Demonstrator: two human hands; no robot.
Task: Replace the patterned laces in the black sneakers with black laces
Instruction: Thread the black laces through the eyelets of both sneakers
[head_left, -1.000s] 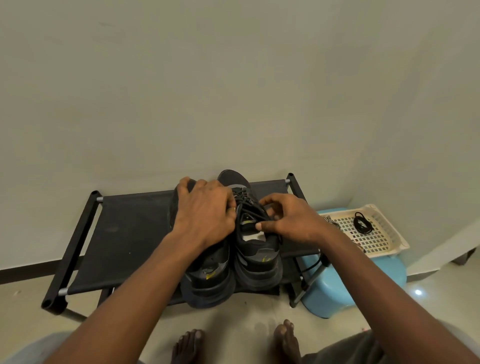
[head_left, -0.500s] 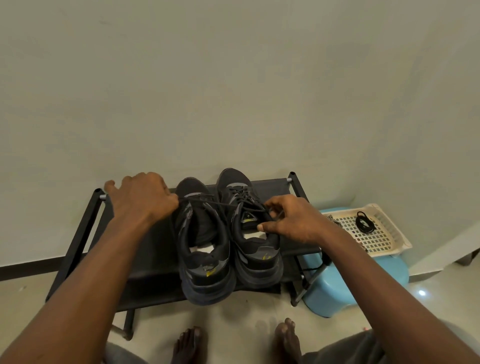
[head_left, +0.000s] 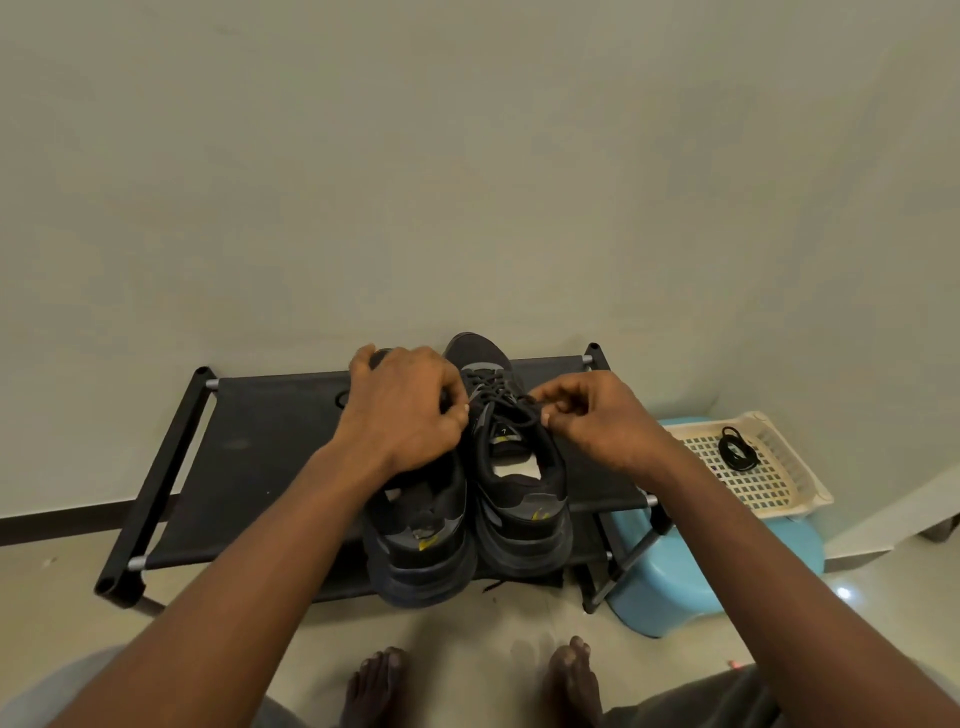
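On the rack (head_left: 249, 457), the left hand (head_left: 405, 415) covers the left sneaker (head_left: 421, 545), its curled fingers pinching the black lace (head_left: 493, 395) of the right sneaker (head_left: 519, 499). The right hand (head_left: 597, 421) pinches that lace from the opposite side. Right of the rack, a basket (head_left: 779, 488) holds a coiled lace (head_left: 735, 449).

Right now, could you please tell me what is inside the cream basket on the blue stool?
In the cream basket, a coiled black lace lies on the perforated floor. The basket's near-left edge is hidden behind the right forearm, so anything there cannot be seen.
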